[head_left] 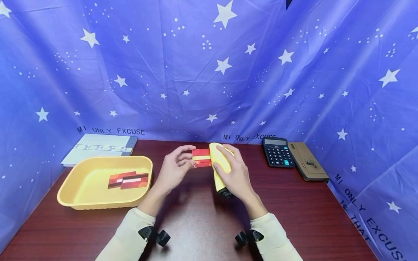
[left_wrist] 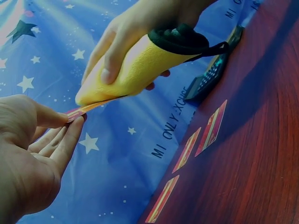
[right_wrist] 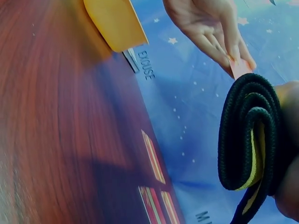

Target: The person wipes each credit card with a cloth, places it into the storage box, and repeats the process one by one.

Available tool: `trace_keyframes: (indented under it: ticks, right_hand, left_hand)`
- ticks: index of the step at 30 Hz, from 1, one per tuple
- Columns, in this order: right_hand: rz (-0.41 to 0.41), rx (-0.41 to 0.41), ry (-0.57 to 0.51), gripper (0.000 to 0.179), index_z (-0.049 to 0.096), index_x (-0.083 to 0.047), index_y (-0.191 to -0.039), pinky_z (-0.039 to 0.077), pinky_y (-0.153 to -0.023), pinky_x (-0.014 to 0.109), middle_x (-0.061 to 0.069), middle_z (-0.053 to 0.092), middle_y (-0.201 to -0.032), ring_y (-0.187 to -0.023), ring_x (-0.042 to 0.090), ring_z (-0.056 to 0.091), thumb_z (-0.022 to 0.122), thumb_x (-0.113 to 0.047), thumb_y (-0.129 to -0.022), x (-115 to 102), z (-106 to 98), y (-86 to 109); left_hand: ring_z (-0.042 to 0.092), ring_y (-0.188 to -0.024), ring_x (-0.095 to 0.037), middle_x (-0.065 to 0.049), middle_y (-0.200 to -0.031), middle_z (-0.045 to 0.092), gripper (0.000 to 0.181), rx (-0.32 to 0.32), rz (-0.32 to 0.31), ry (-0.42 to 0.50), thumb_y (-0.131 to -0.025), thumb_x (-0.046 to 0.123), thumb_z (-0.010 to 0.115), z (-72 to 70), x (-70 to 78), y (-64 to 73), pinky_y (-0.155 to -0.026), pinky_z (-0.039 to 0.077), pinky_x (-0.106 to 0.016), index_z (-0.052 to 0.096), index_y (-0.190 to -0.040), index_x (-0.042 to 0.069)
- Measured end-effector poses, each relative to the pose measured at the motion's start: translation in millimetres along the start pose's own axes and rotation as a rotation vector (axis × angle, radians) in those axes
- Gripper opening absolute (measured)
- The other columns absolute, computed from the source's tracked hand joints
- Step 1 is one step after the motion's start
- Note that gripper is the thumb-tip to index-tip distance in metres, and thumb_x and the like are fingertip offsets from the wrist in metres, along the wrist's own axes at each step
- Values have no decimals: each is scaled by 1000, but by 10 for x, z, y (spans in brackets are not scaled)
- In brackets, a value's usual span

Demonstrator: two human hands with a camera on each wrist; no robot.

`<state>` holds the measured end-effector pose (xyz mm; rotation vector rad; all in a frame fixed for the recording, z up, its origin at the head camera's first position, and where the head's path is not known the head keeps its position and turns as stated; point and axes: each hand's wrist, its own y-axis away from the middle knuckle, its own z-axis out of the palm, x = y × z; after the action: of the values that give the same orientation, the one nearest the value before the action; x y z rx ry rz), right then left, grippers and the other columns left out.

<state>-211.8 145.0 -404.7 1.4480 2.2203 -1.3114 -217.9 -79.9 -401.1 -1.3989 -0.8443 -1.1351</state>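
Note:
My left hand point(head_left: 174, 168) pinches the end of a red card point(head_left: 201, 158) with a yellow stripe, thumb against fingertips. The right hand point(head_left: 236, 172) grips a folded yellow cloth point(head_left: 222, 163) with black edging. In the left wrist view the yellow cloth point(left_wrist: 135, 70) meets the far part of the card point(left_wrist: 76, 113), hiding it, above the table. From the right wrist the cloth's rolled black end point(right_wrist: 247, 135) faces the camera, with a strap hanging down. Red striped cards lie flat on the table beyond, one of them a card point(left_wrist: 212, 128) near the back edge.
A yellow basin point(head_left: 81, 183) stands at the left with red cards point(head_left: 134, 180) inside. Behind it lies a white and grey box-like item point(head_left: 101, 145). A black calculator point(head_left: 278, 152) and a brown case point(head_left: 308, 161) lie at the back right. Blue star-patterned curtain point(head_left: 183, 72) surrounds the table.

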Motion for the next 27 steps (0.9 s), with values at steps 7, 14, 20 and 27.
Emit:
trace_keyframes:
  ticks: [7, 14, 20, 27]
  right_hand:
    - [64, 25, -15, 56, 64, -25, -141, 55, -93, 46, 3, 55, -146, -127, 26, 59, 80, -20, -88, 146, -122, -25]
    - [89, 39, -21, 55, 64, -24, -141, 52, -93, 44, 5, 55, -146, -129, 27, 57, 79, -18, -89, 210, -218, -27]
    - [88, 44, -22, 55, 64, -22, -141, 51, -95, 43, 6, 55, -146, -130, 28, 56, 79, -18, -88, 224, -260, -16]
    - [86, 46, -28, 55, 65, -21, -140, 49, -92, 37, 7, 56, -145, -129, 27, 56, 80, -16, -88, 238, -286, 17]
  left_hand:
    - [74, -85, -10, -29, -108, 71, 48, 59, -24, -8, -90, -11, 66, -17, 15, -20, -85, 67, -33, 63, -135, 4]
    - [74, -85, -12, -25, -101, 70, 47, 106, -34, 44, -89, -13, 65, -27, 29, -23, -85, 67, -36, 62, -133, 3]
    - [74, -84, -7, -26, -108, 73, 29, 119, -37, -16, -90, -10, 64, -30, 31, -11, -84, 67, -29, 70, -118, -4]
    - [77, -87, -7, -25, -122, 73, 32, 119, -83, -44, -92, -5, 64, -26, 29, -6, -88, 65, -27, 72, -123, -3]
